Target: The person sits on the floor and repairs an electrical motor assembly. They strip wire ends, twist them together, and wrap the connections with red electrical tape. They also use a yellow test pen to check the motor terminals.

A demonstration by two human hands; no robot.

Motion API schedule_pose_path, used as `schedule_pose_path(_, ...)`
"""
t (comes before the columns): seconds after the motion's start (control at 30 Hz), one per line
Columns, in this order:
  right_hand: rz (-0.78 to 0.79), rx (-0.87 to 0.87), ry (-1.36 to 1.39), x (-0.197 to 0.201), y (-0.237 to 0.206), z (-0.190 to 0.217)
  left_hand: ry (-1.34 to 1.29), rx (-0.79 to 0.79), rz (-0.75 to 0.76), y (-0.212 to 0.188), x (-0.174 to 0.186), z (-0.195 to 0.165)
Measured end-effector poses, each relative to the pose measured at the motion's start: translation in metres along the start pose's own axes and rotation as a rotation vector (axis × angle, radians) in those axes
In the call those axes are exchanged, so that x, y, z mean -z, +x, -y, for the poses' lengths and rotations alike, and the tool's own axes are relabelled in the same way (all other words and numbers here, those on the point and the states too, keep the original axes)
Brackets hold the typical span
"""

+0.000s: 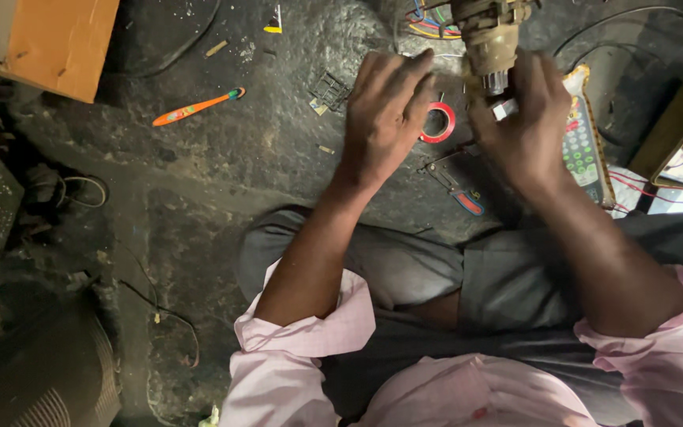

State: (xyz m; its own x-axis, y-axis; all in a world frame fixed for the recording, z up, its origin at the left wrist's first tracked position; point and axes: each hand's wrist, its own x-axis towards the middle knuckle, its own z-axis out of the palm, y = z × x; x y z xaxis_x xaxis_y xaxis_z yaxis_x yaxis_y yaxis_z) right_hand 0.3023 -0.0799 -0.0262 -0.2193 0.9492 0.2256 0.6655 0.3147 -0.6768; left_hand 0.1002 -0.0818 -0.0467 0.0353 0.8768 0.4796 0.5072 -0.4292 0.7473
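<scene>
Orange toothbrush [197,106] lies on the dark floor [223,174], an orange box [57,43] up in the corner, a calculator [584,142] at right.

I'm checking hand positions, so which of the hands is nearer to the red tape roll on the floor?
The left. The left hand spreads over the floor with its fingers right beside the red tape roll, partly covering it. The right hand is farther right, up at the dusty cylindrical part.

the grimy motor-like part [488,32] runs off the top edge, so its upper end is anyone's guess. the right hand [527,119] covers its lower end and part of the calculator [586,138]. the left hand [385,111] is motion-blurred and hides half the red tape roll [446,126]. the cardboard box [49,39] is clipped by the top-left corner.
</scene>
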Motion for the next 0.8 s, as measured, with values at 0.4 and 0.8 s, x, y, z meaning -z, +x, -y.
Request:
schedule_pose_path(0.4,-0.006,0.037,0.286,-0.012,-0.010,-0.025,-0.044,0.033,0.009,-0.002,-0.002,0.000)
schedule_pose_path(0.8,-0.009,0.152,0.026,-0.015,-0.011,-0.002,0.005,0.015,0.012,0.000,-0.002,-0.003)
